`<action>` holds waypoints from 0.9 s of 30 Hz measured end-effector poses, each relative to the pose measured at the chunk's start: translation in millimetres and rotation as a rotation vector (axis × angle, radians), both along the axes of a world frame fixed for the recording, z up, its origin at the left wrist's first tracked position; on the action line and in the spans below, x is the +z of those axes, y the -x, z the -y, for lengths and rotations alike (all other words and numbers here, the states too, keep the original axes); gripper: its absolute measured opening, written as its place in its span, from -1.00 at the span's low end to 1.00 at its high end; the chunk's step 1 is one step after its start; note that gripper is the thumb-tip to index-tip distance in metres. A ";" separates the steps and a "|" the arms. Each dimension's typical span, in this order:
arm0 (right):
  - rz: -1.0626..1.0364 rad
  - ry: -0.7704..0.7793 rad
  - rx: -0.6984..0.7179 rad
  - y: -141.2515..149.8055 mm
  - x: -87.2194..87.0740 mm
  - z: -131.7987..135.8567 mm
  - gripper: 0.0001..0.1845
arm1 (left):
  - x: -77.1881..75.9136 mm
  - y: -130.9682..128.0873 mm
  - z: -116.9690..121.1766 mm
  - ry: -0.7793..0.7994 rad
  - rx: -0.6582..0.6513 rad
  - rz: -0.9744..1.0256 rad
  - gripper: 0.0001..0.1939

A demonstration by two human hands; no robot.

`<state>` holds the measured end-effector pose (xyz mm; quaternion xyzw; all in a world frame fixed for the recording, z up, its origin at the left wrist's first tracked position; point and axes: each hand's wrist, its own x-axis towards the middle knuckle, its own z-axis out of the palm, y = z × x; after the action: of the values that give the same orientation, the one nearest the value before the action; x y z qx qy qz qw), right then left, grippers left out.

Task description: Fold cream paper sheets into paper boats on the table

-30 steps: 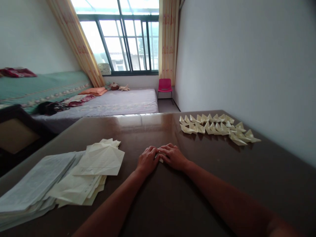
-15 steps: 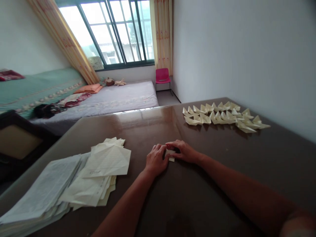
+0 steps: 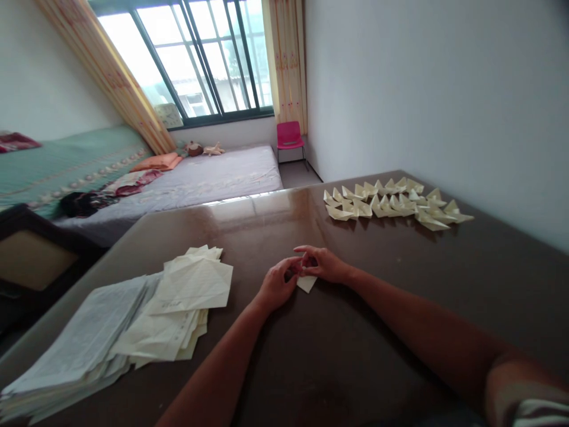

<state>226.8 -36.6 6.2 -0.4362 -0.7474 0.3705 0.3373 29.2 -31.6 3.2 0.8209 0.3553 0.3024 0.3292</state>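
Note:
A small folded piece of cream paper (image 3: 306, 284) lies on the brown table, its lower corner pointing towards me. My left hand (image 3: 281, 281) is closed at the paper's upper left edge, thumb and fingers pinching it. From the other side my right hand (image 3: 323, 264) grips the upper edge, with its index finger stretched out and the other fingers curled. The fingertips of both hands meet over the paper and hide its upper part. Several folded paper boats (image 3: 391, 204) stand in rows at the far right of the table.
Loose creased cream sheets (image 3: 191, 287) lie on the left, overlapping a thick stack of printed paper (image 3: 84, 332). The glossy brown table (image 3: 364, 356) reaches towards a bed (image 3: 231, 172). A pink chair (image 3: 290, 135) stands by the wall below the window.
The paper has turned so that a corner points towards me, and more of it shows. My right hand has lifted slightly, its fingers more curled. The camera view has shifted a little.

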 end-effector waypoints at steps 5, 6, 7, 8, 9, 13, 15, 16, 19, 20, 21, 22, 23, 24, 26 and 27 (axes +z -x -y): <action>-0.352 0.149 -0.054 -0.2 3.4 -8.0 -0.34 | 8.3 -4.0 0.9 -0.019 0.051 0.004 -0.77; -0.373 0.144 -0.086 0.1 4.2 -9.2 -0.35 | 9.6 -4.4 0.7 -0.030 0.065 -0.024 -0.78; -0.385 0.142 -0.113 0.6 4.5 -10.4 -0.36 | 10.4 -4.5 0.4 -0.034 0.082 -0.045 -0.78; -0.394 0.144 -0.135 1.3 4.4 -11.5 -0.37 | 10.7 -4.4 0.0 -0.033 0.104 -0.059 -0.78; -0.402 0.152 -0.153 2.3 3.8 -12.5 -0.38 | 10.6 -4.2 -0.5 -0.022 0.124 -0.065 -0.77; -0.412 0.154 -0.196 7.7 -0.8 -14.9 -0.47 | 9.5 -1.5 -2.9 0.059 0.145 -0.059 -0.74; -0.354 0.100 -0.195 10.3 -1.5 -14.2 -0.57 | 10.3 0.6 -4.1 0.114 0.151 -0.032 -0.71; -0.307 0.067 -0.191 11.4 -1.2 -13.4 -0.63 | 10.9 1.6 -4.7 0.143 0.157 -0.014 -0.69; -0.157 -0.014 -0.184 13.9 1.0 -10.0 -0.71 | 11.8 3.3 -5.7 0.205 0.173 0.039 -0.63; -0.119 -0.043 -0.184 14.5 1.6 -9.0 -0.70 | 11.4 3.3 -5.8 0.221 0.172 0.051 -0.62; -0.088 -0.074 -0.185 15.0 2.0 -8.3 -0.69 | 10.4 3.0 -5.9 0.241 0.167 0.058 -0.61; -0.060 -0.105 -0.186 15.5 2.2 -7.7 -0.68 | 9.2 2.5 -5.9 0.262 0.160 0.061 -0.61; -0.035 -0.133 -0.187 15.9 2.3 -7.4 -0.68 | 7.7 1.9 -5.8 0.282 0.152 0.061 -0.62; -0.015 -0.156 -0.189 16.4 2.2 -7.2 -0.68 | 6.2 1.1 -5.8 0.296 0.144 0.056 -0.64; 0.009 -0.185 -0.205 17.5 2.2 -7.2 -0.69 | 4.0 -0.3 -5.9 0.300 0.139 0.039 -0.70; 0.013 -0.190 -0.210 18.0 2.2 -7.3 -0.69 | 3.4 -1.0 -6.1 0.292 0.141 0.031 -0.72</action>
<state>208.8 -29.3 8.3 -0.4805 -0.7315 0.2577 0.4095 30.2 -25.5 6.6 0.7327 0.4469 0.2827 0.4284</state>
